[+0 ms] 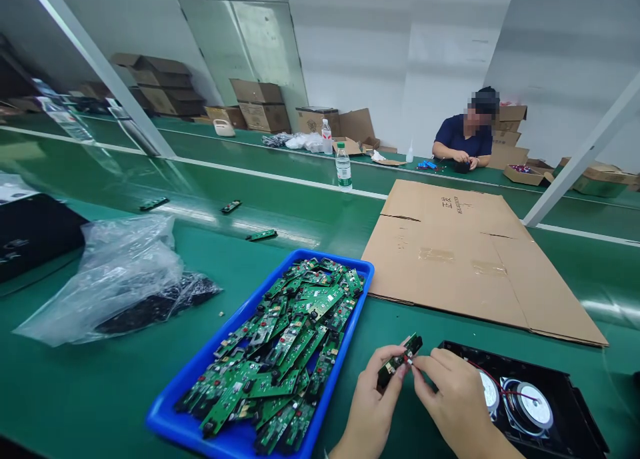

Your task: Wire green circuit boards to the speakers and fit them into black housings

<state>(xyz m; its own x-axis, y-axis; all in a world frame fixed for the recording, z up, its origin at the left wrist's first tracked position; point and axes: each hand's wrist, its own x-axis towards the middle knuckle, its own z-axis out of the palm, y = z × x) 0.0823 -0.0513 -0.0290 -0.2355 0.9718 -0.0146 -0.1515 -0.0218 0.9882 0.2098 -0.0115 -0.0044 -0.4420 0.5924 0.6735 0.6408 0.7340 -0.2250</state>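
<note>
Two bare hands, left hand (373, 399) and right hand (453, 396), are pinching one small green circuit board (400, 359) together beside a blue plastic tray (200, 419) of boards. They seem to be joining a thin red wire (493, 382) from the black speaker housing (560, 406) to it, which calls for fine fingertip alignment.

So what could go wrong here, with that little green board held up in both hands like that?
The circuit board is pinched only by the fingertips of the left hand and right hand, so it might slip. Thin red wires run from it toward the speakers in the black panel; a tug could strain them. The blue tray is heaped with loose boards close by the left hand, so a bump might spill some.
</note>
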